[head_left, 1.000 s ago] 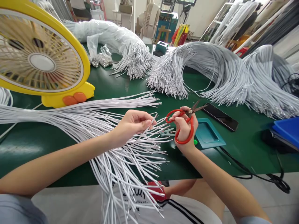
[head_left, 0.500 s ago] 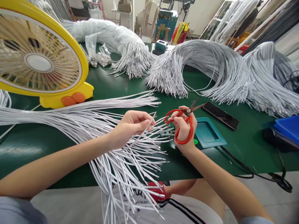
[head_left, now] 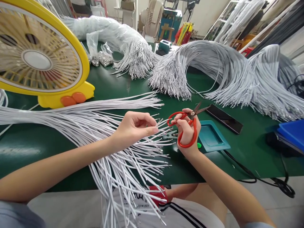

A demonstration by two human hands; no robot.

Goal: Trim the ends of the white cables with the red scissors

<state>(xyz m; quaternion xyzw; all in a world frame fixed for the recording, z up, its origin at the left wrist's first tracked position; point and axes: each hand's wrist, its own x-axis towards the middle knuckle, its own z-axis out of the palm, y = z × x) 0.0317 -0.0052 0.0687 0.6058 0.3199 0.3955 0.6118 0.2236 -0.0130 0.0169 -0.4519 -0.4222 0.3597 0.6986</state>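
My left hand [head_left: 136, 126] is above a fanned bunch of white cables [head_left: 102, 129], thumb and index finger slightly apart with no cable visible between them. Cable ends lie just beyond its fingertips. To the right, my right hand [head_left: 188, 133] holds red-handled scissors [head_left: 194, 129]. Its fingers pass through the loops, and the parted blades point up and to the right. A metal clip [head_left: 169, 135] sits between the two hands, partly behind cable ends. The loose cables spread over the green table's front edge and hang above my lap.
A yellow fan [head_left: 86, 63] stands at the left. Large cable bundles [head_left: 171, 72] arch across the back, near small plastic bags of metal parts [head_left: 105, 57]. A phone [head_left: 224, 118], a teal tray [head_left: 215, 136] and a blue bin [head_left: 292, 131] lie to the right on the green table [head_left: 256, 148].
My left thumb and index finger have parted and let go of the cable they pinched. My right hand and the scissors stay almost in place.
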